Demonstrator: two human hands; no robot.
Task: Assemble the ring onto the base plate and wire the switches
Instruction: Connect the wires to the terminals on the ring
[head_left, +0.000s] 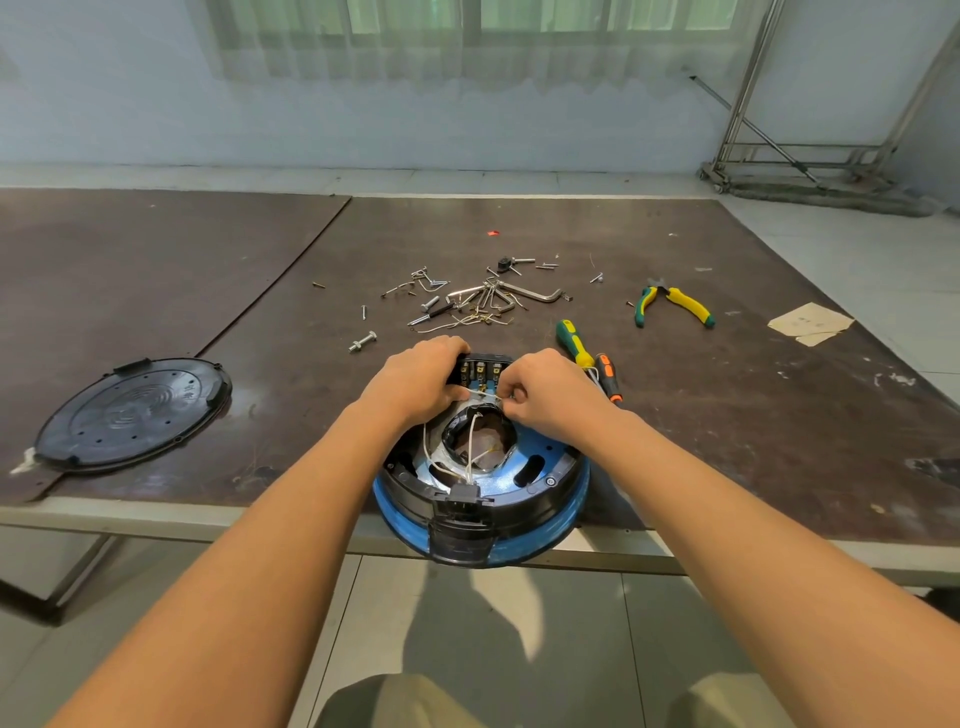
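A round blue base plate (563, 499) with a black ring (540, 501) set on it overhangs the table's near edge. A black switch block (480, 366) with brass terminals stands at its far side, and a black connector (464, 496) sits at its near side. White wires (470, 441) loop across the central opening. My left hand (421, 382) grips the left end of the switch block. My right hand (540, 397) pinches a white wire just below the terminals.
A black round cover (132, 413) lies at the left. Loose screws, bolts and hex keys (467, 299) are scattered beyond the hands. Two screwdrivers (584, 353) lie right of the assembly, with yellow-green pliers (672, 304) and a paper scrap (810, 325) farther right.
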